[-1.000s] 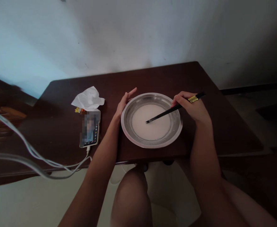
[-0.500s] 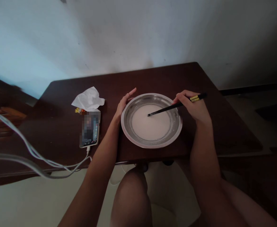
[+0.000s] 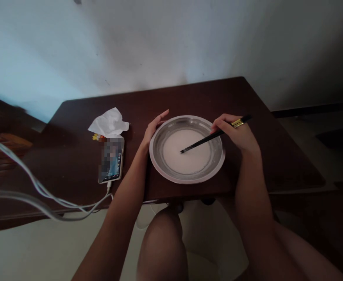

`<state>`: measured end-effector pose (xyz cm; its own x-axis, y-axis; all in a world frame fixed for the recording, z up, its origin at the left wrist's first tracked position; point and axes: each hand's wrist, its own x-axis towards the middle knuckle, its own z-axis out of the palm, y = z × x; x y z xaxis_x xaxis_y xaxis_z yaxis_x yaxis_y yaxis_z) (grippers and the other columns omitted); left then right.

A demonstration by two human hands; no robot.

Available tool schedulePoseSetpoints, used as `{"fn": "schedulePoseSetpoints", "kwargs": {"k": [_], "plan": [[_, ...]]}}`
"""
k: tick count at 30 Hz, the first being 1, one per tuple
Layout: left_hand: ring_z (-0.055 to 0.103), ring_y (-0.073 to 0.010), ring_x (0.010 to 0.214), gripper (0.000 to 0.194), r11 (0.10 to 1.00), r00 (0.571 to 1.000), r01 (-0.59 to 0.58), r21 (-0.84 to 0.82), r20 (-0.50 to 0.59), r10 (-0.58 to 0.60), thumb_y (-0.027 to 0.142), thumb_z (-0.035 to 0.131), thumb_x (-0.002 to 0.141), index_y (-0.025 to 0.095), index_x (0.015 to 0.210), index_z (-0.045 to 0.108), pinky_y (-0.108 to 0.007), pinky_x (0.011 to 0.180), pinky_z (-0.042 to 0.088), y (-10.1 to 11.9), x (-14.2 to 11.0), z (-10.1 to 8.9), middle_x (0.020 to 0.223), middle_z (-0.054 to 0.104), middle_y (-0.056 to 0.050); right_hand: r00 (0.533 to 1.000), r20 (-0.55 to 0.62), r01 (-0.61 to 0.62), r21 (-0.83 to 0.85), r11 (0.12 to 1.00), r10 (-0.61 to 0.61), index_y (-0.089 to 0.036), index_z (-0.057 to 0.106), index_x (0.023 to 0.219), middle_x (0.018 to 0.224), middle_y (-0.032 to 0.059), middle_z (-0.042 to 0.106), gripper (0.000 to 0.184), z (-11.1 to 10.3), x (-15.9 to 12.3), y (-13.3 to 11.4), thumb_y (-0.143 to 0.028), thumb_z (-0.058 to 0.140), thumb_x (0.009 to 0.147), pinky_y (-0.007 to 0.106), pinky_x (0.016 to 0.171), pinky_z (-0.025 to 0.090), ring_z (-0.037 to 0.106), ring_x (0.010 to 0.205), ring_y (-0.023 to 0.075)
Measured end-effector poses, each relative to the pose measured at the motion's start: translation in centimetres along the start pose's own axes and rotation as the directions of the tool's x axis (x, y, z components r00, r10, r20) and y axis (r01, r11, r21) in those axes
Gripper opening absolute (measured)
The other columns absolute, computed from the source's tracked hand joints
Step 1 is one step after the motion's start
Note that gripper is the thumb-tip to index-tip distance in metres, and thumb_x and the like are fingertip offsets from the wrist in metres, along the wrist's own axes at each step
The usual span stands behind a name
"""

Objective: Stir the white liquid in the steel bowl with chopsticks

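Observation:
A wide metal bowl [image 3: 187, 178] of cloudy white liquid [image 3: 189, 162] stands close to the table's front edge. Against the bowl's left outer side rests my left hand [image 3: 154, 128], fingers stretched out along it and the index pointing away; its thumb is hard to make out. My right hand [image 3: 233, 130], above the right rim, is closed around black chopsticks [image 3: 203, 139] with gold bands near the upper end. They slant down to the left, held together, and their tips are at the liquid's surface near the middle of the bowl.
On the dark brown table [image 3: 189, 93], left of my arm, lies a phone [image 3: 113, 160] with a white cable [image 3: 80, 210] plugged in. Behind it are a crumpled white plastic bag [image 3: 109, 121] and a small yellow-and-red item [image 3: 97, 137]. A pale wall [image 3: 159, 47] backs the table.
The chopstick tips have moved slightly left and toward me across the liquid, and my right hand has shifted a little left with them. My left hand and the bowl stay practically in place.

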<state>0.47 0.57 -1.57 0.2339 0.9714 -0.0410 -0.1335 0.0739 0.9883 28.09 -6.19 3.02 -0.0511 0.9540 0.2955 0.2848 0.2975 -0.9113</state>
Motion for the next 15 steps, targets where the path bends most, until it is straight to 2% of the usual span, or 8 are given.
{"fn": "schedulePoseSetpoints", "kwargs": {"k": [5,10,15], "plan": [[0.068,-0.0175,0.080,0.051,1.000,1.000,0.001,-0.028,0.012,0.000,0.047,0.047,0.089,0.023,0.134,0.055,-0.027,0.072,0.052,-0.16,-0.06,-0.09,0.095,0.074,-0.004,0.994,-0.109,0.023,-0.003,1.000,-0.023,-0.021,0.064,0.066,0.062,-0.0011,0.065,0.023,-0.10,0.03,0.20,-0.032,0.058,0.085,0.028,0.067,0.051,0.063,0.064,0.0136],[0.069,-0.0204,0.085,0.049,0.999,1.000,-0.013,-0.040,0.005,0.013,0.047,0.047,0.089,0.023,0.131,0.057,-0.030,0.075,0.053,-0.38,0.01,-0.10,0.097,0.073,-0.006,1.000,0.019,-0.009,0.018,1.000,0.009,-0.021,0.067,0.070,0.064,-0.0009,0.067,0.019,0.04,0.04,-0.03,-0.031,0.059,0.084,0.027,0.065,0.050,0.063,0.064,0.0133],[0.068,-0.0235,0.094,0.050,0.998,1.000,-0.017,-0.052,-0.002,0.017,0.052,0.043,0.089,0.020,0.122,0.063,-0.035,0.082,0.053,-0.81,0.54,-0.40,0.104,0.072,-0.009,0.992,-0.127,0.028,0.002,1.000,-0.027,-0.021,0.065,0.066,0.062,-0.0012,0.065,0.024,-0.14,0.09,0.22,-0.032,0.057,0.086,0.027,0.067,0.050,0.062,0.064,0.0124]]}}
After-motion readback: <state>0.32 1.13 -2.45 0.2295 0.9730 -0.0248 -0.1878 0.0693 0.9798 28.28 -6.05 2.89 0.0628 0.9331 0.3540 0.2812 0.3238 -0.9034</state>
